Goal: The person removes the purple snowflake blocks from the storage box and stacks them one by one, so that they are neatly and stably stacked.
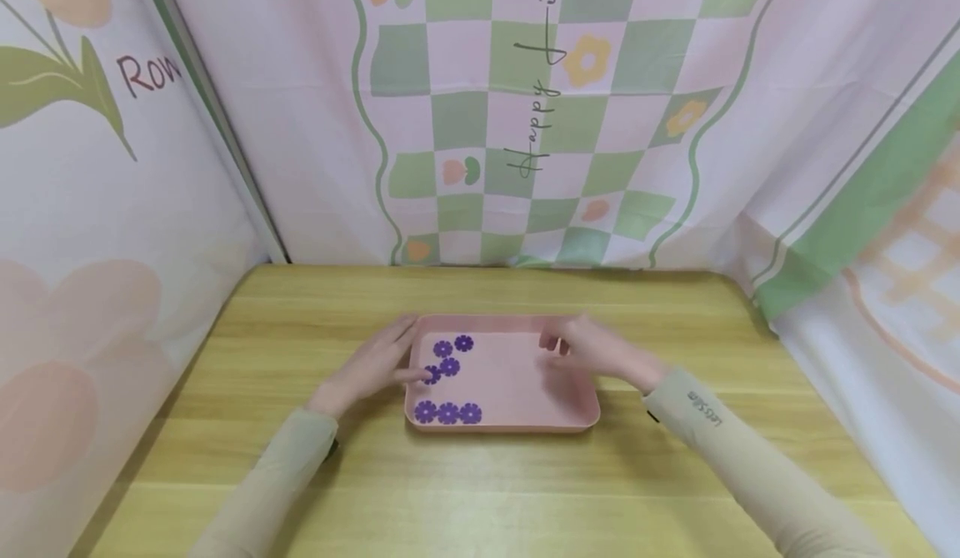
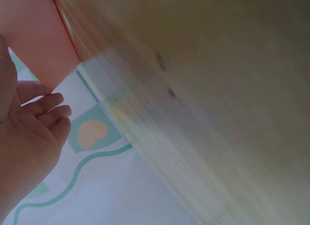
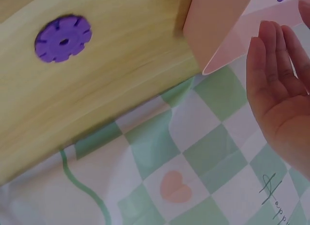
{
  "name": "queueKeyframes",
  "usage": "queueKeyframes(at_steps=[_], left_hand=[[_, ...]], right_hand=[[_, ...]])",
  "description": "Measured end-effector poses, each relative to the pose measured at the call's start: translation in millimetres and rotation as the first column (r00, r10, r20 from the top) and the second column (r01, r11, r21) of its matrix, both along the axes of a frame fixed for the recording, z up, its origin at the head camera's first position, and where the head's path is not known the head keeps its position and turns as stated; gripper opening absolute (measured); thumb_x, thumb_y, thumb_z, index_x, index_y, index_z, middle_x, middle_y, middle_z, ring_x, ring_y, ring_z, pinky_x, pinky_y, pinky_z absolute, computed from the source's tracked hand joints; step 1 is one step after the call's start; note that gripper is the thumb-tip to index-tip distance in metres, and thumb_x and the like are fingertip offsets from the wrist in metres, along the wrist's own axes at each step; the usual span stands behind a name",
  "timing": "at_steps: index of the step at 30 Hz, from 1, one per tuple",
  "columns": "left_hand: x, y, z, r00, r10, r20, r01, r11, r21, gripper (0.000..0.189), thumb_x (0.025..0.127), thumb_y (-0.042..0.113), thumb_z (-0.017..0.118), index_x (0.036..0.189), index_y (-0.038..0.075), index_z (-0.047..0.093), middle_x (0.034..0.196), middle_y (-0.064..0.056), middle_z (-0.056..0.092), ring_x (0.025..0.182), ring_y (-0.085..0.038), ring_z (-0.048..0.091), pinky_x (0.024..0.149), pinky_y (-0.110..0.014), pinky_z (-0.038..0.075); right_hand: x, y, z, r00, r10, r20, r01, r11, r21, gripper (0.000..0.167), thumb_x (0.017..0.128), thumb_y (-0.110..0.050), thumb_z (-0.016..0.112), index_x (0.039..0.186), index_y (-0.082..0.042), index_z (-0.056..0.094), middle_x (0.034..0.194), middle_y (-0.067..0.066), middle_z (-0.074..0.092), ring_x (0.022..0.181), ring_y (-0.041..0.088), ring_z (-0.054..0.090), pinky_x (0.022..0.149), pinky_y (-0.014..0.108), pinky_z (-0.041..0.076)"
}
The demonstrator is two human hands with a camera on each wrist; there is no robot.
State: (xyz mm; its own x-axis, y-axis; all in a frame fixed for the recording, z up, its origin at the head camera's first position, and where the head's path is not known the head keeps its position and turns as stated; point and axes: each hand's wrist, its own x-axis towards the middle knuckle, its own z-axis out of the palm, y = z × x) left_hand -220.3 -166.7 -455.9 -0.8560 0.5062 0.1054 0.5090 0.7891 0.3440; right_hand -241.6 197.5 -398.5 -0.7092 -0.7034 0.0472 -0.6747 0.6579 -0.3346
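A pink tray (image 1: 517,429) holds several purple notched plastic discs. Three of them, including a purple disc (image 1: 448,413), line up along its near left edge, and the others lie loosely toward the far left. My left hand (image 1: 375,366) is at the tray's left side, fingers at the far left corner and the thumb stretched over the rim, overlapping a disc (image 1: 432,374). In the left wrist view its fingers (image 2: 51,111) bend slightly beside the tray corner. Over the right part of the tray hovers my right hand (image 1: 588,348), fingers loosely bent, with nothing seen in them.
One more purple disc (image 3: 63,38) lies on the wooden table (image 3: 126,55) outside the tray in the right wrist view. A checkered green and pink curtain (image 1: 525,124) hangs behind the table's far edge, with printed cloths at both sides.
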Motion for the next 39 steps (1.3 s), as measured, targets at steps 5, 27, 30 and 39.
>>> queueKeyframes(at_steps=[5, 27, 30, 39], left_hand=[[0.4, -0.2, 0.4, 1.000, -0.008, -0.001, 0.008, 1.000, 0.002, 0.098, 0.085, 0.051, 0.070, 0.155, -0.001, 0.024, 0.161, -0.025, 0.027, 0.150, -0.039, 0.028, 0.125, -0.056, 0.026], [-2.3, -2.4, -2.4, 1.000, -0.013, -0.011, 0.013, 1.000, -0.001, 0.099, 0.084, 0.052, 0.071, 0.155, -0.001, 0.025, 0.161, -0.025, 0.027, 0.150, -0.039, 0.029, 0.124, -0.056, 0.026], [-2.3, -1.6, -2.5, 1.000, -0.017, -0.016, 0.017, 1.000, 0.001, 0.099, 0.084, 0.051, 0.071, 0.154, -0.001, 0.025, 0.161, -0.025, 0.027, 0.149, -0.039, 0.029, 0.124, -0.056, 0.027], [-2.9, -1.1, -2.9, 1.000, -0.013, -0.013, 0.013, 1.000, 0.002, 0.099, 0.085, 0.052, 0.071, 0.154, -0.002, 0.025, 0.161, -0.025, 0.027, 0.150, -0.039, 0.028, 0.124, -0.056, 0.026]], right_hand=[[4.9, -10, -4.8, 0.999, 0.047, 0.004, -0.047, 0.999, -0.023, 0.012, 0.086, -0.008, 0.072, 0.096, -0.001, 0.070, 0.091, 0.009, 0.071, 0.077, 0.022, 0.070, 0.067, 0.021, 0.058], [29.1, -50, -8.3, 0.992, 0.072, 0.105, -0.074, 0.997, 0.014, 0.019, 0.085, -0.011, 0.073, 0.103, -0.008, 0.071, 0.100, 0.005, 0.074, 0.086, 0.018, 0.069, 0.075, 0.020, 0.057], [29.7, -53, -8.5, 0.991, 0.071, 0.117, -0.073, 0.997, 0.021, 0.019, 0.085, -0.012, 0.074, 0.104, -0.009, 0.071, 0.100, 0.004, 0.074, 0.086, 0.016, 0.069, 0.076, 0.019, 0.057], [33.1, -68, -17.4, 0.983, 0.071, 0.168, -0.075, 0.997, 0.020, 0.022, 0.083, -0.017, 0.076, 0.104, -0.013, 0.071, 0.100, -0.002, 0.073, 0.086, 0.009, 0.065, 0.078, 0.021, 0.056]])
